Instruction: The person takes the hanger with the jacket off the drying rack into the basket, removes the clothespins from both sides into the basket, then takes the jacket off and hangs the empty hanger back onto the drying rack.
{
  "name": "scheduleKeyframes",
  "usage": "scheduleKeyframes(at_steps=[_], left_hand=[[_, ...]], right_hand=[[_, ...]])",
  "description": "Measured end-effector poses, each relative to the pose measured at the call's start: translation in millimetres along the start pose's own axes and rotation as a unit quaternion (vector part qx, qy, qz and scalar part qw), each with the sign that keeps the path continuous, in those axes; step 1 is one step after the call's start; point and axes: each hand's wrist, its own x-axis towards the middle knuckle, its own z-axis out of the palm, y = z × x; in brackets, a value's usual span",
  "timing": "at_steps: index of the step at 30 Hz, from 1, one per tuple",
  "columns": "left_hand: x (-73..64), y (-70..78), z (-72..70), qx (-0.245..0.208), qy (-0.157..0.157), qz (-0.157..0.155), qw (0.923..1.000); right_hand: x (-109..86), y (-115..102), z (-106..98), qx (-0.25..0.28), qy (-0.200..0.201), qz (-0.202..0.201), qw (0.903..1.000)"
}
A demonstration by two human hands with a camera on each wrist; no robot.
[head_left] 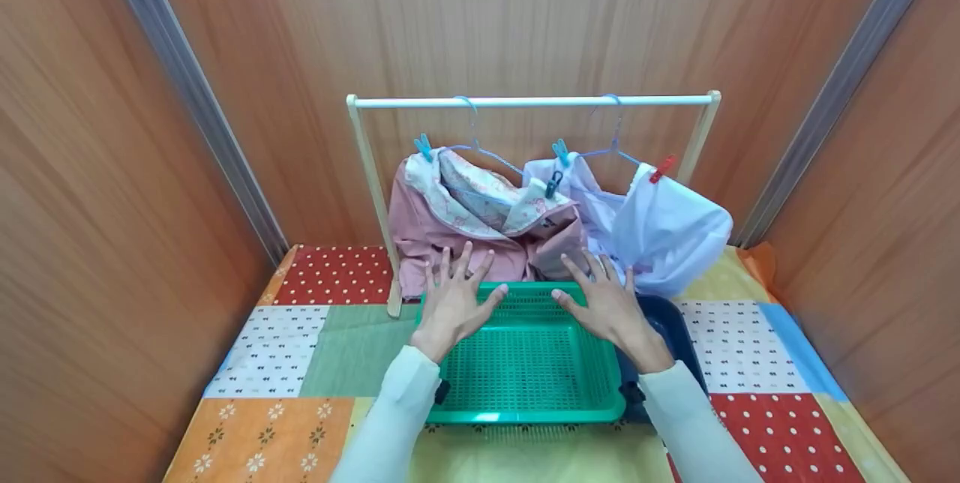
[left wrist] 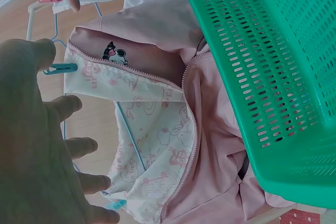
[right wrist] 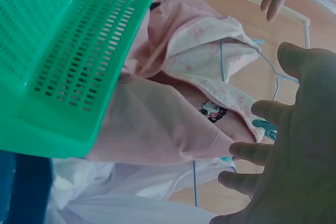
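Observation:
My left hand [head_left: 454, 306] and right hand [head_left: 609, 304] hover with fingers spread over the far part of a green plastic basket [head_left: 525, 417], holding nothing. No garments show inside the basket. Just beyond the fingertips a pink zip jacket [head_left: 424, 224] with a patterned lining hangs from a blue wire hanger [head_left: 474, 144]. A light blue clothespin [head_left: 424, 147] and a dark teal clothespin [head_left: 553, 184] clip it. To its right hangs a white garment [head_left: 667, 232] on a second hanger [head_left: 615, 144], with a light blue clothespin [head_left: 561, 152] and a red clothespin [head_left: 663, 169].
A white rod [head_left: 532, 102] on wooden uprights [head_left: 371, 183] carries both hangers. Under the right forearm, a dark blue basket [head_left: 679, 333] stands beside the green one. Patchwork cloth [head_left: 277, 352] covers the table. Wood-grain panels [head_left: 525, 18] enclose the back and sides.

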Motion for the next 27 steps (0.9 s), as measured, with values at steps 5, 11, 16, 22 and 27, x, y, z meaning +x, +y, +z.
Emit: scheduleKeyframes(at_steps=[5,11,16,22,27], left_hand=[[-3.1,0.0,-2.6,-0.014,0.015,0.006,0.9998],[-10.9,-5.7,-4.1,-0.048,0.051,0.010,0.9975],[-19.8,-19.4,-4.9,-0.064,0.076,-0.002,0.9951],[-36.8,-39.1,-0.7,-0.082,0.101,-0.021,0.9912],[-50.1,-54.3,6.9,-0.091,0.113,-0.032,0.9889]], right_hand=[[-0.6,-0.6,-1.7,-0.003,0.025,-0.013,0.9996],[3.2,-1.7,-4.4,0.008,0.073,-0.041,0.9965],[10.6,-4.0,-8.7,0.027,0.126,-0.070,0.9892],[15.8,-8.0,-13.5,0.043,0.144,-0.084,0.9851],[19.2,-8.6,-15.9,0.044,0.141,-0.093,0.9847]])
